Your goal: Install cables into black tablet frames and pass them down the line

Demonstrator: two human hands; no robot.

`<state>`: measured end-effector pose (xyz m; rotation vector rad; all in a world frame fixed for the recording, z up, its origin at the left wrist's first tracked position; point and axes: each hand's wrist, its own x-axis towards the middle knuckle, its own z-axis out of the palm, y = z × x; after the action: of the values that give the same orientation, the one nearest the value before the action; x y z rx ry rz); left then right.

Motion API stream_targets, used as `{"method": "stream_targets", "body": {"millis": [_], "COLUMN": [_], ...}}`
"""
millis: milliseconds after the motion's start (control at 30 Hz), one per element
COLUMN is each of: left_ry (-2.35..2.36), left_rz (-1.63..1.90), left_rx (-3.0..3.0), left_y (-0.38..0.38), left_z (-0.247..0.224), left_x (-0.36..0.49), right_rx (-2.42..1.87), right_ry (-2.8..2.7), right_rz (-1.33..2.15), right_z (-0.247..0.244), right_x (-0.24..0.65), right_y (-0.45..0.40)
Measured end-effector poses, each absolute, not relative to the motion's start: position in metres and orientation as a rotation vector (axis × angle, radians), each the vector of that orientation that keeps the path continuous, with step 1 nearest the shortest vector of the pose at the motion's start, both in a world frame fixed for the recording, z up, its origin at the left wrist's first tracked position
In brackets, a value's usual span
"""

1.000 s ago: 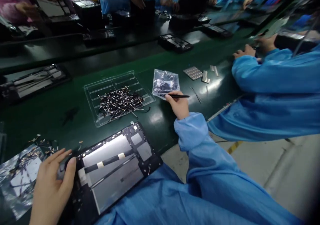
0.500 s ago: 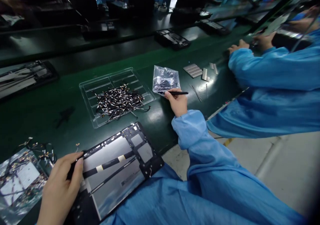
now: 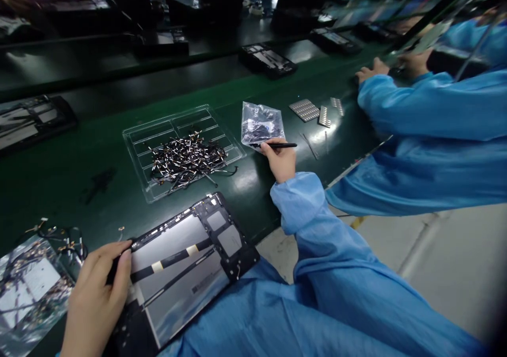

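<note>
My left hand (image 3: 99, 288) grips the left edge of an opened tablet (image 3: 180, 272), thumb on top. The tablet rests tilted against my lap and the bench edge, its inside facing up with a dark ribbon cable and two pale tape pieces across it. My right hand (image 3: 279, 161) is closed on slim black tweezers (image 3: 284, 145), held like a pen. Their tip is at the near edge of a clear plastic bag (image 3: 262, 122) of small dark parts; the bag and fingers partly hide it. Left of that hand, a clear tray (image 3: 148, 190) holds a heap of short black cables (image 3: 188, 159).
A bag of cables (image 3: 27, 293) lies at the lower left, loose cables beside it. Metal part sheets (image 3: 304, 110) and thin metal sticks (image 3: 309, 146) lie right of the plastic bag. More tablets (image 3: 268, 60) stand along the line. A co-worker's blue sleeve (image 3: 428, 109) reaches in from the right.
The tablets on the far strip have shifted left. The co-worker's hands at right have moved slightly. Both my hands keep their hold and place.
</note>
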<state>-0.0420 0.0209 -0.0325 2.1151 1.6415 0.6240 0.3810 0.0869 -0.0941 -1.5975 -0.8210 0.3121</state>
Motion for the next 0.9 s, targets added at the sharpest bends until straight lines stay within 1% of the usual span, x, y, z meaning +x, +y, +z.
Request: {"method": "stream_targets", "body": {"millis": [200,333,400,467,567,633,733,900], "left_ry": [1.634,1.585,1.509,1.421,1.26,1.163,1.136,1.257], "left_rz": [0.655,0.724,0.775,0.793,0.797,0.802,0.821,0.776], "left_rx": [2.188,2.199,2.206,2.155,1.86,1.659,1.561,1.383], "left_y": [0.02,0.02,0.021,0.023,0.024,0.024,0.023,0.02], "left_z": [-0.033,-0.024,-0.018,-0.012,-0.005,-0.003,-0.002,-0.001], "left_x": [-0.042,-0.04,-0.035,-0.026,-0.007,0.005,0.016,0.018], "right_rx": [-1.595,-1.546,-1.456,-1.349,-1.196,-1.104,-1.025,-1.063], "right_ry": [-0.801,-0.841,-0.881,-0.924,-1.002,-1.051,-1.063,-0.944], "right_rz": [0.271,0.279,0.446,0.729,1.153,1.372,1.583,1.755], "right_z": [-0.086,-0.07,-0.057,-0.042,-0.021,-0.011,-0.006,-0.01], "right_x": [0.376,0.349,0.322,0.289,0.243,0.22,0.199,0.185], "right_y": [0.08,0.068,0.062,0.057,0.051,0.048,0.047,0.051]}}
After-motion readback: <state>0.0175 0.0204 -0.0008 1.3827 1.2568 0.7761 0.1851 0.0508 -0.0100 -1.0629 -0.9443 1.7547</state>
